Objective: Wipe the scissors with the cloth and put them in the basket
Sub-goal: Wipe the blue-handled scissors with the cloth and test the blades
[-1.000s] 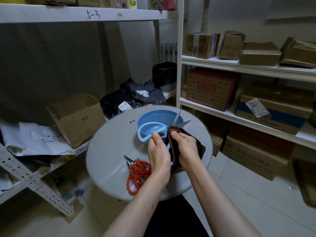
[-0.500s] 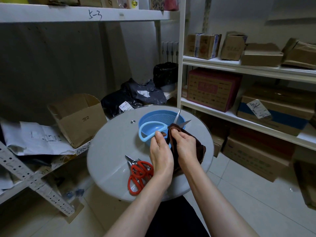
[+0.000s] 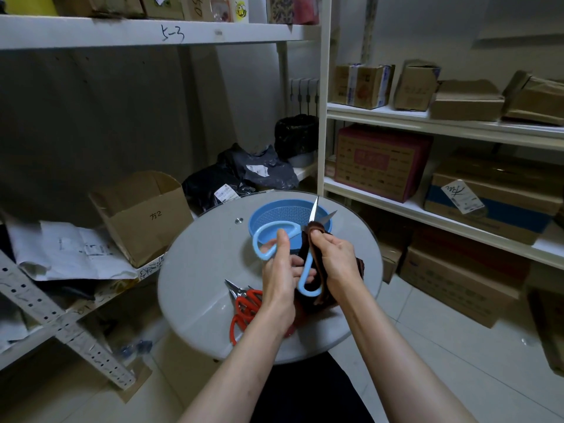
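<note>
My left hand (image 3: 279, 276) grips the light-blue-handled scissors (image 3: 265, 239) by the handles, blades spread and pointing up over the basket. My right hand (image 3: 335, 261) pinches a dark brown cloth (image 3: 323, 288) around the base of the blades; the cloth hangs down under the hand. The blue basket (image 3: 274, 213) sits on the far part of the round grey table (image 3: 198, 270), behind both hands. A pair of red-handled scissors (image 3: 244, 306) lies on the table to the left of my left wrist, partly hidden by it.
An open cardboard box (image 3: 143, 215) stands on the low shelf at left, beside loose papers (image 3: 67, 251). Black bags (image 3: 238, 178) lie behind the table. Shelves with cartons (image 3: 381, 163) stand at right. Tiled floor shows around the table.
Both hands have lifted the blue scissors a little higher and tilted them more upright. The second handle loop now shows between my hands, and the cloth sits lower on the blades.
</note>
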